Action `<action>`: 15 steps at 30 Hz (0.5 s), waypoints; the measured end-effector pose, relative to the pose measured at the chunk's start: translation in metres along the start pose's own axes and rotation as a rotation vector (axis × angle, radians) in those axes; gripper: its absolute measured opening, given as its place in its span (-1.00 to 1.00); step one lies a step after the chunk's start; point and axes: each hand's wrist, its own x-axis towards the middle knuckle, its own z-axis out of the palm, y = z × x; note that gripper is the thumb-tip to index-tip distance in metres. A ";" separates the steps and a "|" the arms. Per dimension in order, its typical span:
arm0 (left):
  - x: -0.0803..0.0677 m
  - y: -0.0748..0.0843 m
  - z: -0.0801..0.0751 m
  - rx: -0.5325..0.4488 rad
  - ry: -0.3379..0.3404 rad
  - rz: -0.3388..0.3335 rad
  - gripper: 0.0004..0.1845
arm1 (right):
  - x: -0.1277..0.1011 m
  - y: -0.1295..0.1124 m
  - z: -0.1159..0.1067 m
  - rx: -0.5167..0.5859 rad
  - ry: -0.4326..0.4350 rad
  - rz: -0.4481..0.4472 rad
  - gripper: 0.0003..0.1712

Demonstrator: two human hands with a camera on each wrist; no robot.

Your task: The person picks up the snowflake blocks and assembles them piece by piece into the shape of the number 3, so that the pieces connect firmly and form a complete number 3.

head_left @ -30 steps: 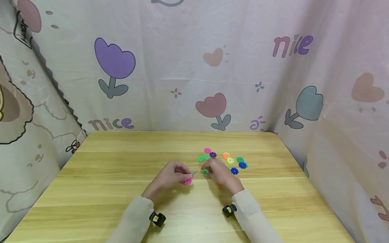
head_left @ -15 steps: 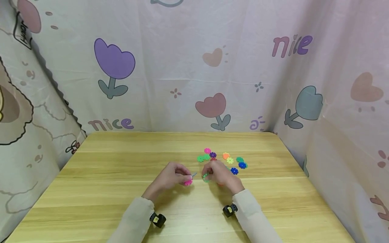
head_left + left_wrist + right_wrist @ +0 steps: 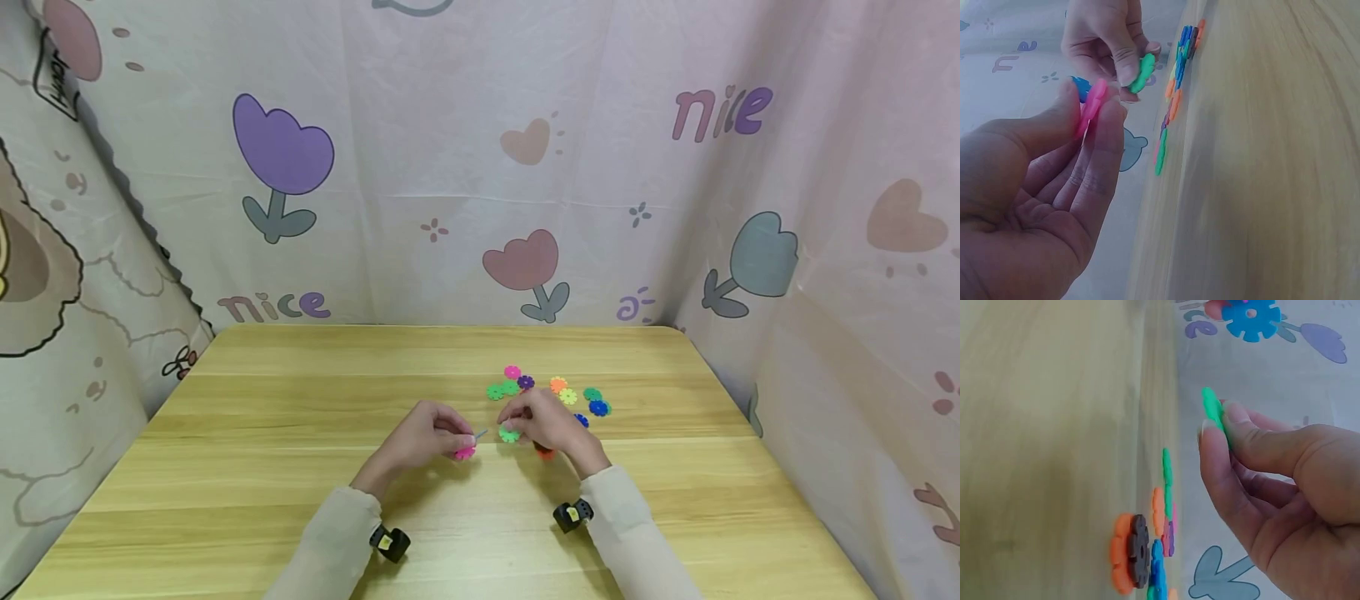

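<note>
Between thumb and fingers, my left hand point(image 3: 422, 435) pinches a pink notched plastic disc point(image 3: 1092, 107) shaped like a flower. A blue disc point(image 3: 1251, 319) of the same kind stands crosswise against the pink one; whether they are slotted together I cannot tell. My right hand point(image 3: 546, 419) pinches a light green flower disc point(image 3: 1213, 411) by its edge, held just above the table. A small gap separates the green disc from the blue one in the head view.
Several loose flower discs lie beyond my right hand, among them a pink one point(image 3: 512, 372), an orange one point(image 3: 558, 384) and a blue one point(image 3: 597, 408). A dark brown disc point(image 3: 1139, 550) overlaps an orange-red one point(image 3: 1120, 553) near my right wrist. A printed curtain point(image 3: 420, 167) backs the wooden table point(image 3: 300, 375).
The green disc in my right hand has turned to show its flat face in the head view. My right wrist has shifted slightly right. My left hand has hardly moved.
</note>
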 end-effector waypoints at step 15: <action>0.000 0.000 0.002 0.010 -0.022 0.018 -0.83 | 0.000 -0.016 0.001 0.077 0.035 -0.047 -0.84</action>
